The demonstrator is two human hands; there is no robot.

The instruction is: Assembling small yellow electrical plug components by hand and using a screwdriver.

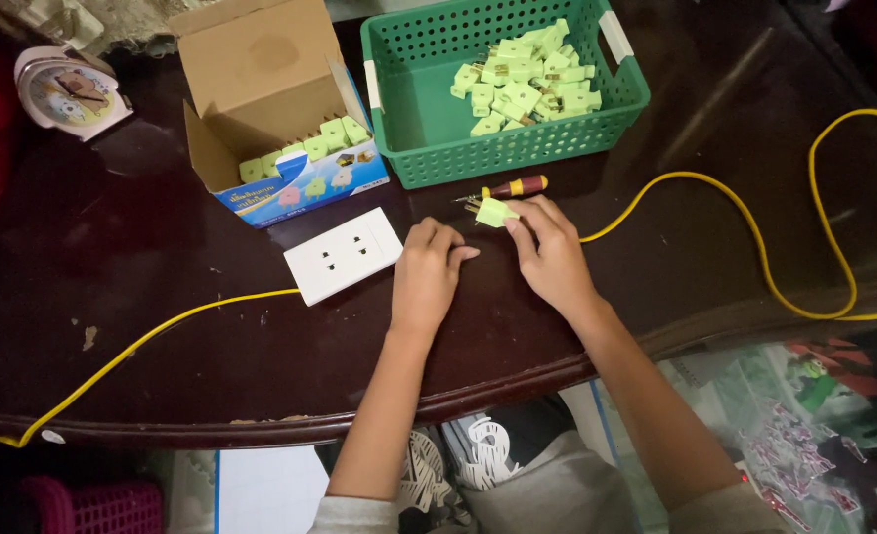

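Observation:
My right hand [552, 255] holds a light green plug [495, 211] by its body, prongs pointing left, just above the dark table. A yellow cable [715, 193] runs from under that hand off to the right. My left hand [427, 272] rests palm down on the table with fingers curled, its thumb side touching a white double wall socket [345, 255]. A small screwdriver with a red and yellow handle [514, 187] lies just beyond the plug.
A green plastic basket [409, 99] holds several light green plugs [527, 84]. An open cardboard box [261, 99] at the left holds more plugs. A pink alarm clock [71, 91] stands far left. The table's curved edge [261, 427] runs in front of me.

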